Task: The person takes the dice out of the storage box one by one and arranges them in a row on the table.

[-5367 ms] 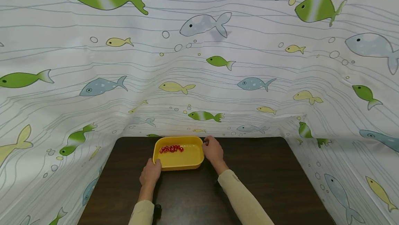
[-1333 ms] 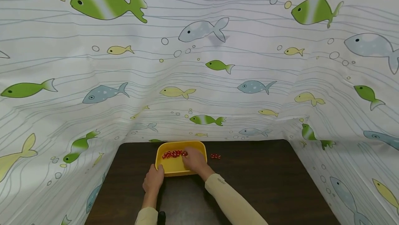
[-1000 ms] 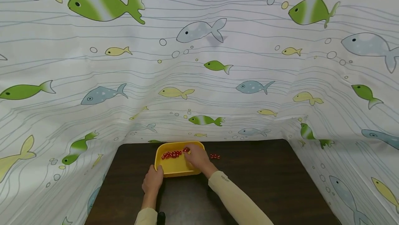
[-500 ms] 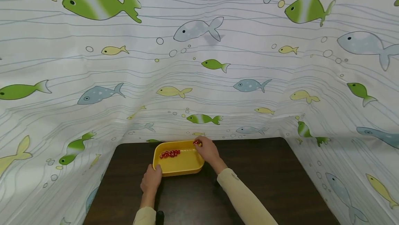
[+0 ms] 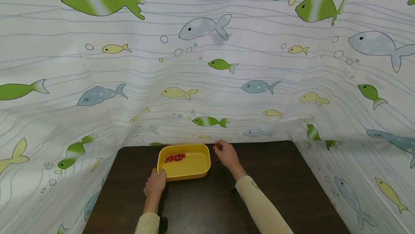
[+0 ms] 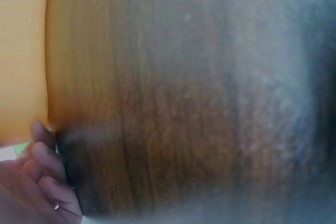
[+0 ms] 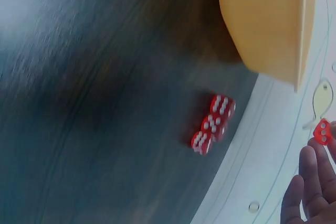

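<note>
A yellow tray stands near the back of the dark table, several red dice with white pips clustered in its left part. My left hand holds the tray's near left corner, thumb over the rim; the left wrist view shows its curled fingers beside the tray wall. Just right of the tray, my right hand pinches one red die between thumb and fingertips, raised over the table. Beneath that hand, three red dice sit in a row on the table, partly hidden in the head view.
The dark wooden table spreads to the right and in front of the tray. A white fish-print cloth rises behind the table's far edge and along both sides.
My right hand has picked a die from the tray and carried it over the right rim to above the dice on the table. My left hand keeps its grip on the tray corner.
</note>
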Motion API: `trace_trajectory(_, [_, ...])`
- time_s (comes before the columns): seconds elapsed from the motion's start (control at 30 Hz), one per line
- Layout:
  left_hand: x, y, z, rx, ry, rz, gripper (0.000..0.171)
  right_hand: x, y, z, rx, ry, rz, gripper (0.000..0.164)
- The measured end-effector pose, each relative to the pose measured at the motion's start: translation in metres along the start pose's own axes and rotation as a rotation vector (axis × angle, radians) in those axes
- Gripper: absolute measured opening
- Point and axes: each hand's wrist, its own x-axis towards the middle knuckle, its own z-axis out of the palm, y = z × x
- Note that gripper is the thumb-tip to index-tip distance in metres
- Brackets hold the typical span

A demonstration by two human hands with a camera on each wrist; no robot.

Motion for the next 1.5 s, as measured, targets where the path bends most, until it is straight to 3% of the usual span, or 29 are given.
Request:
trace_trajectory(0.2, [0.0, 0.001, -0.001, 0.0, -0.005, -0.008, 0.068, -0.001, 0.009, -0.016, -0.04, 0.059, 0.026, 0.025])
trace_trajectory(0.5, [-0.001, 0.001, 0.002, 0.0, -0.002, -0.004, 0.071, -0.007, 0.036, -0.022, -0.047, 0.054, 0.096, 0.029])
trace_trajectory(0.83, [0.001, 0.0, 0.002, 0.001, 0.021, 0.005, 0.07, -0.014, 0.061, -0.023, 0.002, 0.012, 0.136, 0.027])
trace_trajectory(1.5, [0.005, -0.002, 0.003, 0.002, 0.023, 0.008, 0.066, -0.024, 0.074, -0.008, -0.045, -0.083, 0.175, 0.029])
